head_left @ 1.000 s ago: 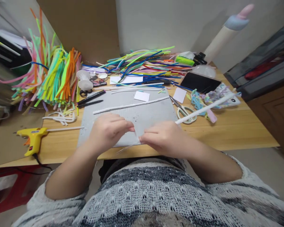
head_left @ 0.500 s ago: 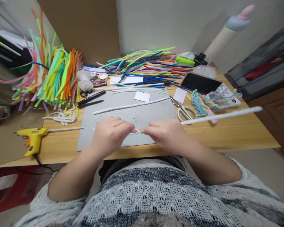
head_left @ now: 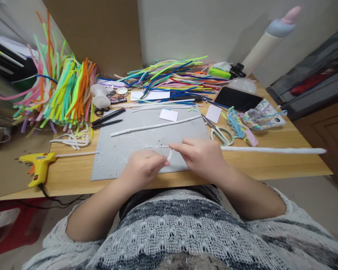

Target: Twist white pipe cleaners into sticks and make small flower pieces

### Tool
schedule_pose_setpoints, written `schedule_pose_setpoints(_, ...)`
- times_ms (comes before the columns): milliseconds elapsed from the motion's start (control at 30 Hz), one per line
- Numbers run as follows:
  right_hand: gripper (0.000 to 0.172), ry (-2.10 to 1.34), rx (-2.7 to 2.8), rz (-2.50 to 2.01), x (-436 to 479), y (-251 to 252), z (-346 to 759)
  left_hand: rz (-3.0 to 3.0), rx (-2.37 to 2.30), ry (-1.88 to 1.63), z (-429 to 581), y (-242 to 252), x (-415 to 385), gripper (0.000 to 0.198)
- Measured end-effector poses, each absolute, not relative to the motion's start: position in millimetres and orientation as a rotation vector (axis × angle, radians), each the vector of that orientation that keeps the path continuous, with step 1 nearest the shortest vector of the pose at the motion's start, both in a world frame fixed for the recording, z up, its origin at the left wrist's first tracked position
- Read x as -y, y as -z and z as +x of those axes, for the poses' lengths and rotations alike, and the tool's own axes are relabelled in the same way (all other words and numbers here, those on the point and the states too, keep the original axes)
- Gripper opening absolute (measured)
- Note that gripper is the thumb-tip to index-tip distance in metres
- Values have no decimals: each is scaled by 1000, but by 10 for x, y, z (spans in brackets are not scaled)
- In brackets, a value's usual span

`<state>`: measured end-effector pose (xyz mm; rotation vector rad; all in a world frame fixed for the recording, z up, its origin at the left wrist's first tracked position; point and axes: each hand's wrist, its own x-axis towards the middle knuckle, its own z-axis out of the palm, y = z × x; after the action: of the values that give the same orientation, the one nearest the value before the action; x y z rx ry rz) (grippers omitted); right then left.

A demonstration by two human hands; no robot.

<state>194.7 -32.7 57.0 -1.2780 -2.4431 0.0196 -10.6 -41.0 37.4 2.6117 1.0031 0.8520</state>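
Observation:
My right hand (head_left: 201,154) is closed around a long white fuzzy rod (head_left: 273,150), which looks wrapped in pipe cleaner and sticks out level to the right. From its fingertips, bare thin wires (head_left: 157,146) point left. Lower and to the left, my left hand (head_left: 143,165) pinches a white pipe cleaner (head_left: 170,155) that curves up to the right fingertips. Both hands are over the front of a grey cutting mat (head_left: 107,161). Behind them, another white fuzzy rod (head_left: 154,127) lies slanted across the mat. The palms hide part of what they hold.
A yellow glue gun (head_left: 39,168) lies at the left, its glue stick reaching the mat. Scissors (head_left: 221,134) rest by the mat's right edge. Bundled coloured pipe cleaners (head_left: 70,90) stand back left; more (head_left: 171,77) lie along the wall. A dark phone-like slab (head_left: 239,99) leans back right.
My left hand has moved down, bending the white pipe cleaner into a curve and baring the wires. The long rod in my right hand has swung from slanting upward to nearly level.

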Motion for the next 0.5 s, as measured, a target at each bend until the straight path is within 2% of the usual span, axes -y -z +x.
schedule_pose_setpoints(133,22,-321,2611,-1106,350,-644,1963,2665,-1081,-920,-227,-530,212,20)
schedule_pose_setpoints(267,18,-663,2461,-948,375,-715,1975,2544,-1043,-870,-231,-413,130,24)
schedule_pose_setpoints(367,22,-599,2302,-1036,367,-693,1969,2456,-997,-819,-152,-277,254,23)
schedule_pose_setpoints(500,33,-201,2390,-1171,345,-616,1950,2530,-960,-756,-81,-328,453,26)
